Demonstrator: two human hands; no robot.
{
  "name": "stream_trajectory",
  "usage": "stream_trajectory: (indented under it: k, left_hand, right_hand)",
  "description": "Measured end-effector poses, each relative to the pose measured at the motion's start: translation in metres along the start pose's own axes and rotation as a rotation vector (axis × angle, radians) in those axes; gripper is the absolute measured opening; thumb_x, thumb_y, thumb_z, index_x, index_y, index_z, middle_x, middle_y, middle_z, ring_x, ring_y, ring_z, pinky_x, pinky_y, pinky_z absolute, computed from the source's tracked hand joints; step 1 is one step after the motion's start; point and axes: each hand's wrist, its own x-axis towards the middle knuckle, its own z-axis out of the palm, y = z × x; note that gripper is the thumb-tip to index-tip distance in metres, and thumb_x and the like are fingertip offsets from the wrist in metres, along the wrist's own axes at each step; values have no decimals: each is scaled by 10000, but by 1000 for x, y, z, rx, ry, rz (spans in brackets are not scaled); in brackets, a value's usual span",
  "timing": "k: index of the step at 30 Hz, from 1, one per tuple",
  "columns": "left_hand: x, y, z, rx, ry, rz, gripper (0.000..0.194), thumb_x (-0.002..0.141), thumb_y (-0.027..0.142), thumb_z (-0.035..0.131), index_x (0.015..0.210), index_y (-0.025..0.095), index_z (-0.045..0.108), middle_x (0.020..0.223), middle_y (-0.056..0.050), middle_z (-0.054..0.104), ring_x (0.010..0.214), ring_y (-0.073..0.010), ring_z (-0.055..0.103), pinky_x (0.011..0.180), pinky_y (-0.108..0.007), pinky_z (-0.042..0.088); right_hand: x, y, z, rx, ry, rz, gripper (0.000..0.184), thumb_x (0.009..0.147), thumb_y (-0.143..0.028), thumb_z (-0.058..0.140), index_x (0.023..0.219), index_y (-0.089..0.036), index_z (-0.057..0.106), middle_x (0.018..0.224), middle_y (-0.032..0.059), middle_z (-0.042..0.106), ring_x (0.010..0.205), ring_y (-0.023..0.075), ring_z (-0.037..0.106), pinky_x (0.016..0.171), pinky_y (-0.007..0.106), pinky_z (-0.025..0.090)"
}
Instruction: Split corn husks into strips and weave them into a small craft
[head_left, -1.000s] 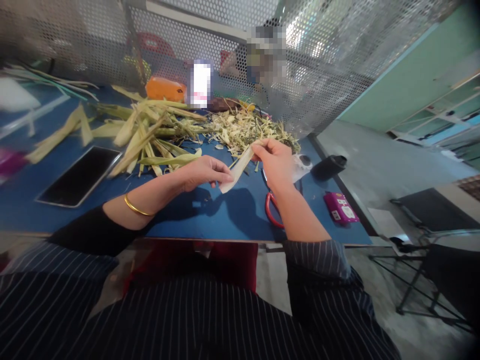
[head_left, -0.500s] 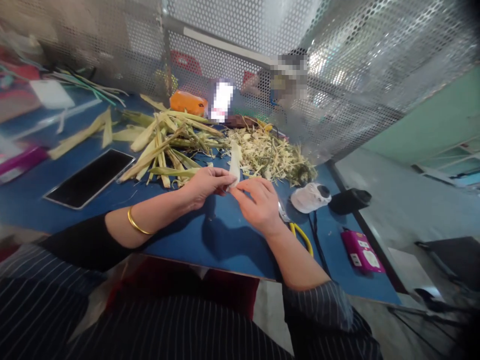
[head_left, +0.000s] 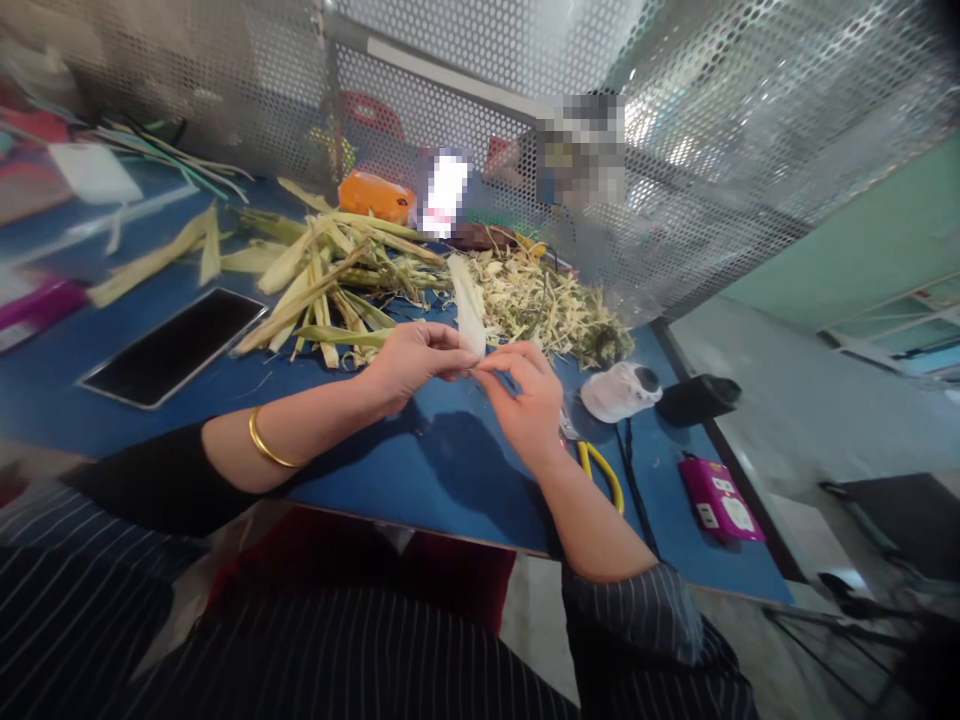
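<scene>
My left grip (head_left: pixel 412 365) is pinching the lower end of a pale husk strip (head_left: pixel 466 305), and my right grip (head_left: pixel 525 400) is closing thumb and finger on that same end. I am no longer stretching the strip slantwise between both grips, as I was a second ago — now they are meeting at its base, and its free length is pointing up, leaning slightly left, above the surface (head_left: pixel 442 470) and in front of the shredded pieces (head_left: pixel 547 300). The long husks (head_left: pixel 300 275) are lying in a heap to the left. A magenta packet (head_left: pixel 722 498) is resting near the right edge, its contents staying hidden; it is showing white patches — the print too small for reading. An orange packet (head_left: pixel 375 196) behind the husks is bearing a dark mark.
</scene>
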Motion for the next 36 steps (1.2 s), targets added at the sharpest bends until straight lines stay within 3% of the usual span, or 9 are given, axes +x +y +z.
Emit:
stream_trajectory:
  k: [5, 9, 17, 24, 27, 30, 33, 36]
  left_hand:
    - [-1, -2, 3, 39, 31, -8, 194, 637, 286, 782, 681, 125, 684, 662, -9, 645, 613, -92, 552, 630, -236, 466]
    - [-1, -2, 4, 74, 56, -32, 224, 624, 331, 794, 689, 136, 703, 689, -18, 663, 631, -101, 546, 607, -227, 453]
    - [-1, -1, 4, 110, -9, -6, 233, 651, 339, 782, 755, 143, 711, 751, -29, 686, 685, -115, 574, 663, -243, 462]
    - [-2, -3, 6, 71, 42, -28, 240, 619, 310, 811, 632, 132, 651, 598, 16, 594, 570, -73, 501, 595, -228, 413]
    - [-2, -2, 6, -2, 35, -117, 242, 601, 304, 823, 641, 131, 659, 616, 6, 613, 570, -76, 521, 623, -243, 441]
    - [-1, -1, 5, -78, 44, -191, 231, 583, 270, 833, 661, 128, 668, 636, -4, 631, 581, -82, 545, 644, -251, 461]
    - [0, 0, 4, -127, 36, -221, 219, 583, 242, 828, 684, 124, 675, 643, -8, 634, 590, -84, 556, 610, -233, 455]
    - [1, 1, 3, -169, 37, -273, 223, 582, 226, 825, 685, 124, 656, 637, -5, 625, 591, -84, 567, 554, -207, 438]
  right_hand:
    - [-1, -4, 3, 173, -42, 247, 56, 817, -255, 645, 776, -216, 641, 913, 28, 669, 903, 170, 627, 858, 334, 484]
    - [0, -6, 3, 255, -89, 404, 64, 804, -255, 640, 765, -204, 636, 798, 2, 677, 760, 143, 613, 750, 291, 487]
    - [0, -3, 4, 309, -25, 483, 134, 741, -241, 677, 809, -210, 566, 734, -24, 629, 675, 118, 577, 654, 264, 469]
    - [1, -3, 2, 419, -35, 557, 226, 721, -220, 699, 853, -222, 516, 694, -42, 632, 622, 115, 620, 616, 259, 488]
    - [0, -3, 1, 398, -60, 460, 232, 770, -244, 676, 934, -235, 512, 755, -32, 652, 646, 122, 630, 652, 281, 511]
    - [-2, -2, -1, 191, -62, 240, 207, 836, -249, 618, 1030, -252, 545, 850, -4, 676, 760, 144, 641, 755, 322, 514]
    - [-2, -2, -4, -18, -72, 7, 133, 879, -229, 568, 1004, -252, 606, 906, 25, 686, 871, 169, 637, 837, 345, 491]
    - [-1, 0, -6, -103, -83, -106, 119, 896, -221, 548, 960, -253, 643, 934, 35, 687, 918, 177, 632, 850, 342, 483]
